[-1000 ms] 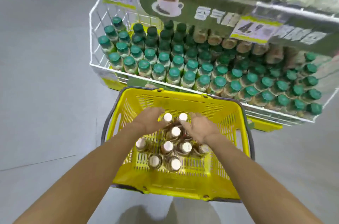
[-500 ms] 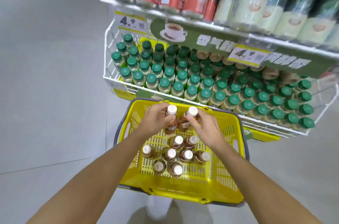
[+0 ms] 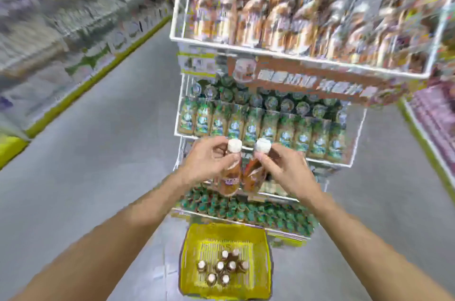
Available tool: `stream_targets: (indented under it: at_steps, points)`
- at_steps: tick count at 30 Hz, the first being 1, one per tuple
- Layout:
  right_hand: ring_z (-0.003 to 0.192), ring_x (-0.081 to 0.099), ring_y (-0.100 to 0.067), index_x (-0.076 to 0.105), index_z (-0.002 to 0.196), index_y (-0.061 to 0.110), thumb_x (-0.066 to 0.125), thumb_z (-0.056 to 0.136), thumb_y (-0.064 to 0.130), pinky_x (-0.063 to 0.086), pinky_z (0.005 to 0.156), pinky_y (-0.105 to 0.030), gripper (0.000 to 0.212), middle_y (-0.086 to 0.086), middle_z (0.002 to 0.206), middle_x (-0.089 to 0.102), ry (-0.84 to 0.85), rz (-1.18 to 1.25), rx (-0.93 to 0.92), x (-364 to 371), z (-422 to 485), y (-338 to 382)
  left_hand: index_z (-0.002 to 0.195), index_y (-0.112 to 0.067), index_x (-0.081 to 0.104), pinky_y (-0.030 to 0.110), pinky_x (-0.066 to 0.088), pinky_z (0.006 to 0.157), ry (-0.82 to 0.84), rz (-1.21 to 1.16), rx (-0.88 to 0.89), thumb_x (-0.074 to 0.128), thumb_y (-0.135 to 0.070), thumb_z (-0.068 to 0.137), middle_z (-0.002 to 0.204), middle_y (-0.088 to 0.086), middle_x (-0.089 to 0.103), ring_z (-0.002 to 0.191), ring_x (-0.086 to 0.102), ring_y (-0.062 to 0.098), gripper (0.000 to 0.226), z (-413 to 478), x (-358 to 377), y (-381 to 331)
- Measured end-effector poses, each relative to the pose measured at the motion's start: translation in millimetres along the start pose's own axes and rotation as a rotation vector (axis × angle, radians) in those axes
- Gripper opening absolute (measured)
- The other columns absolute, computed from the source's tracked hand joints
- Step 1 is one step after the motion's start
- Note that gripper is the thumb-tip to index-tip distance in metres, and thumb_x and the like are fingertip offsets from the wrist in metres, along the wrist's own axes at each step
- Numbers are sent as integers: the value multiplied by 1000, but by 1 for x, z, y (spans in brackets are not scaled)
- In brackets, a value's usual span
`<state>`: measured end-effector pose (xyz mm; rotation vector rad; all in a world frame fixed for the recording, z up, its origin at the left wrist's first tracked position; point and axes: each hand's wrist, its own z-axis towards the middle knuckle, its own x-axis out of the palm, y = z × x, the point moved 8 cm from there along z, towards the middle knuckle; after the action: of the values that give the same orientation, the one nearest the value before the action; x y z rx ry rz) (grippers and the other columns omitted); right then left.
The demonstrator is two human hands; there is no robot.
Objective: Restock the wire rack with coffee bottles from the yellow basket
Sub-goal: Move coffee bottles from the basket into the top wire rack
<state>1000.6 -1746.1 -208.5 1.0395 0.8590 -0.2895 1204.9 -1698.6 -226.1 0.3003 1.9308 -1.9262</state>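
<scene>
My left hand (image 3: 209, 160) grips a brown coffee bottle (image 3: 231, 177) with a white cap near its neck. My right hand (image 3: 283, 167) holds a second brown coffee bottle (image 3: 254, 175), also white-capped, touching the first. Both bottles hang upright in front of the white wire rack (image 3: 295, 53), level with its middle tiers. Far below on the floor stands the yellow basket (image 3: 189, 263) with several white-capped coffee bottles (image 3: 226, 267) still in it. The frame is heavily blurred.
The rack's top tier holds brown white-capped bottles (image 3: 258, 9). A lower tier carries green-labelled bottles (image 3: 253, 125), and the bottom tier green-capped bottles (image 3: 246, 209). Grey aisle floor (image 3: 98, 152) spreads on both sides, with store shelving (image 3: 61, 17) along the left.
Both hands have lifted their bottles out of the basket and well up in front of the rack. The view has tilted upward, showing the upper tiers.
</scene>
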Motion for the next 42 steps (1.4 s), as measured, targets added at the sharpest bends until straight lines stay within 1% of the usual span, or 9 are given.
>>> stream_targets:
  at_steps: [3,7,10,13,18,31,35,37,42]
  points:
    - [68,60,0,62,88,34,49,99,70,47,64,-27,40,14,74,66,-127,5,-81,-111,30,69,103,-9,79,38,59,84,-30,76,140,85,-20,84,95,14,81,81,73,14,23,21,-43,-129]
    - [60,55,10,55,80,64,55,102,61,35,59,-4,22,39,71,60,-279,-49,-219,-234,57,139,81,-25,77,15,48,63,-117,87,333,85,-33,80,72,-16,76,61,59,-8,12,43,-77,-269]
    - [51,49,-2,60,72,54,55,100,60,37,53,-14,29,23,59,60,-336,-75,-203,-296,83,153,77,-13,75,28,47,64,-152,104,373,83,-37,80,65,-11,68,63,60,7,26,68,-84,-338]
    - [65,68,-16,72,78,23,58,102,52,55,68,-36,40,5,67,73,-315,-95,-165,-334,114,137,86,-11,80,47,60,83,-150,124,332,84,-39,79,85,5,82,89,78,28,30,104,-70,-375]
    - [87,75,-36,74,95,-2,54,104,50,59,83,-53,57,-16,88,79,-218,-76,-48,-348,157,80,87,-8,80,56,61,91,-142,136,169,86,-41,79,90,15,81,96,77,35,34,169,-37,-374]
    - [79,74,-26,75,90,8,60,103,47,61,78,-49,43,-9,85,78,-90,-11,119,-295,214,-20,101,6,77,48,56,97,-27,267,-40,81,-32,88,99,22,79,87,70,30,41,253,18,-312]
    - [57,56,-16,71,78,4,64,101,48,46,57,-32,51,-9,69,72,-141,-40,157,-290,224,-32,101,10,74,43,58,93,27,254,-75,76,-31,93,92,17,75,88,70,33,42,261,24,-306]
    - [54,51,-16,69,74,0,63,101,49,42,57,-31,57,-8,61,65,-150,-61,182,-286,228,-38,95,8,73,39,56,88,24,250,-82,74,-30,95,90,16,74,87,68,33,38,262,28,-302]
    - [51,46,-15,48,56,19,63,101,52,38,57,-34,57,4,52,50,-206,-127,190,-283,230,-44,103,1,73,43,58,96,31,272,-107,66,-29,100,105,13,77,101,73,29,32,270,39,-296]
